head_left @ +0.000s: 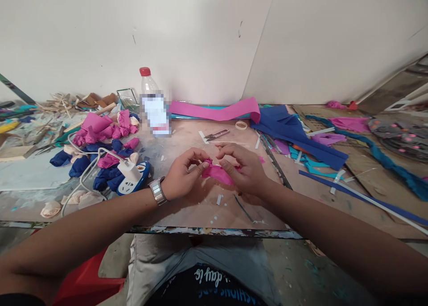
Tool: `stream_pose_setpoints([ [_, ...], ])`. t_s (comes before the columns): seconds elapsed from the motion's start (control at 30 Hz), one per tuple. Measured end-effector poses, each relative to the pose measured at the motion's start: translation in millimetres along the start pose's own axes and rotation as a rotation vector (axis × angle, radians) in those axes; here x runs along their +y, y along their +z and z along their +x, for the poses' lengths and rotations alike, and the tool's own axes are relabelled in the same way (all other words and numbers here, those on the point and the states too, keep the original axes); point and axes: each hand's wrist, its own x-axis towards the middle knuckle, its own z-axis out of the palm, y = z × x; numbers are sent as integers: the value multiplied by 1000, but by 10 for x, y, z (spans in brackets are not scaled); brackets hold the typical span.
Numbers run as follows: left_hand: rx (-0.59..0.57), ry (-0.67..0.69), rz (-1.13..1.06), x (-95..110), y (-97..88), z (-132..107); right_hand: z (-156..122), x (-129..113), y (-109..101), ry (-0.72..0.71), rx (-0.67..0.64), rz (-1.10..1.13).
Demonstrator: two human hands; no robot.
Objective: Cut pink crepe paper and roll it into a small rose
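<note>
Both my hands meet over the middle of the worktable on a small piece of pink foam. My left hand, with a metal watch at the wrist, pinches the piece's left end between thumb and fingers. My right hand is curled over its right side, fingers closed on it. The pink piece looks rolled or folded, partly hidden under my fingers.
A heap of pink and blue rolled foam flowers lies left, beside a white power strip with cables. A clear bottle stands at the back. Small snips, a tape ring, a pink strip and blue sheets lie behind and right.
</note>
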Motion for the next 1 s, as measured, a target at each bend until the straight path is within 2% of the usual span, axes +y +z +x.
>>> stream_pose_setpoints([
  [0.47,8,35,-10,-58,-23,16,50,10,39,-41,-67,-65],
  [0.73,-18,64,11,-55,-29,23,43,-5,46,-34,-15,-70],
  [1.0,-58,13,-13,-56,-17,-2,20,-14,52,19,-31,-74],
])
